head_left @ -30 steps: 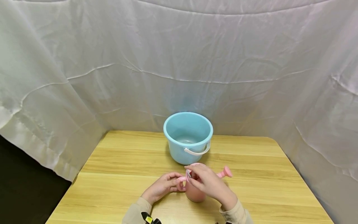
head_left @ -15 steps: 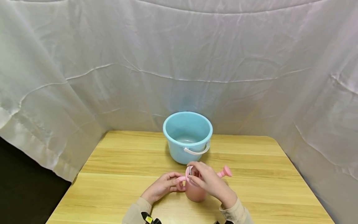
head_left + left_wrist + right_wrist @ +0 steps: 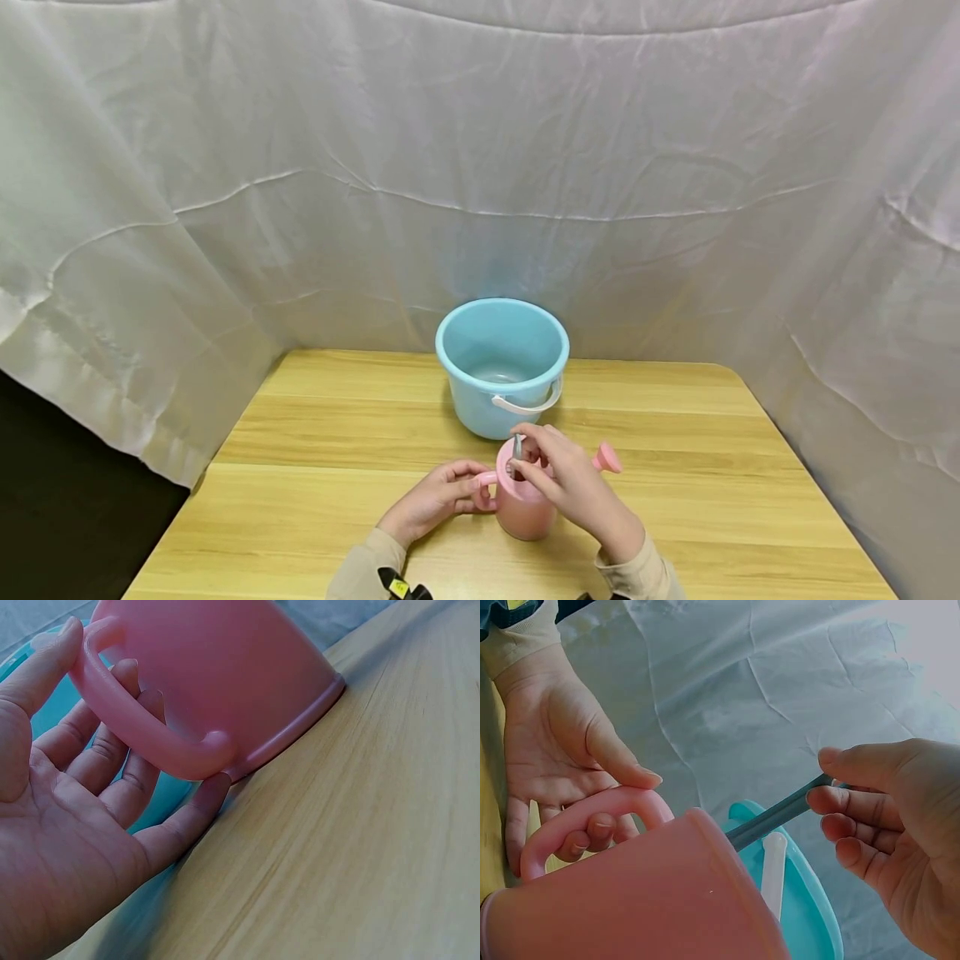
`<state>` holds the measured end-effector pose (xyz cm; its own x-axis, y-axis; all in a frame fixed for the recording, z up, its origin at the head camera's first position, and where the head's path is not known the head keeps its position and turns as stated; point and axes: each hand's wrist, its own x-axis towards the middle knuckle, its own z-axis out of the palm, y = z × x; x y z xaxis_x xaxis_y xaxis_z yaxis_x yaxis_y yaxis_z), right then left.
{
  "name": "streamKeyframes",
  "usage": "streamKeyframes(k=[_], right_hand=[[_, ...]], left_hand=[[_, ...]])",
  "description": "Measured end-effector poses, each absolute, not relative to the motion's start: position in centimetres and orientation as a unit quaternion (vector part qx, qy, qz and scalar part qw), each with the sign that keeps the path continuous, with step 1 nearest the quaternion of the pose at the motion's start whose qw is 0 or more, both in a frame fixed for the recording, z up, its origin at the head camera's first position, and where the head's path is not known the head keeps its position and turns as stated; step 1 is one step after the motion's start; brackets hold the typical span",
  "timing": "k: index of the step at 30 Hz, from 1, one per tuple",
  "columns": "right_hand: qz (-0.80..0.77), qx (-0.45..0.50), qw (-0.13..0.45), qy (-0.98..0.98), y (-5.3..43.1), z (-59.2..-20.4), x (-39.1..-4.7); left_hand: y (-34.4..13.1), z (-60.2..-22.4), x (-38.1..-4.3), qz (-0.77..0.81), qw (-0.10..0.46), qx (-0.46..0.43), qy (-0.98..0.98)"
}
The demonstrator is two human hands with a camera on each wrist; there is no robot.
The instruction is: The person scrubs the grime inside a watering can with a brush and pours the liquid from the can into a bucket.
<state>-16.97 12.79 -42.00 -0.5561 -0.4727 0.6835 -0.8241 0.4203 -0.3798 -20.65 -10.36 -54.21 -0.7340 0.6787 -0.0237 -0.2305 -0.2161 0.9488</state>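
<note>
Left grip (image 3: 435,498) loosely curled round handle (image 3: 139,735) of watering can (image 3: 525,515); right grip (image 3: 579,492) pinches grey stick (image 3: 776,814). Best brace can, work stick gently.

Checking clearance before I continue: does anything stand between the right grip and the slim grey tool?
Nothing visible: the right grip pinches the slim grey tool directly, its lower part inside the pink plastic watering can.

Pink wtr. can (image 3: 525,515) upright w/ gray tool (image 3: 777,815) partly inside.
</note>
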Motion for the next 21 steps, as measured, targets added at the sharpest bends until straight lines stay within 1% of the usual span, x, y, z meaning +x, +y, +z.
streamKeyframes(k=[7, 21], right_hand=[[0.355, 0.396, 0.242, -0.811, 12.8, -42.2, -17.0], [0.336, 0.363, 0.195, -0.847, 12.3, -43.5, -17.6]], left_hand=[[-10.4, -54.1, -20.6, 0.752, 0.304, 0.204, 0.548], [-10.4, -54.3, -20.7, 0.756, 0.301, 0.212, 0.541]])
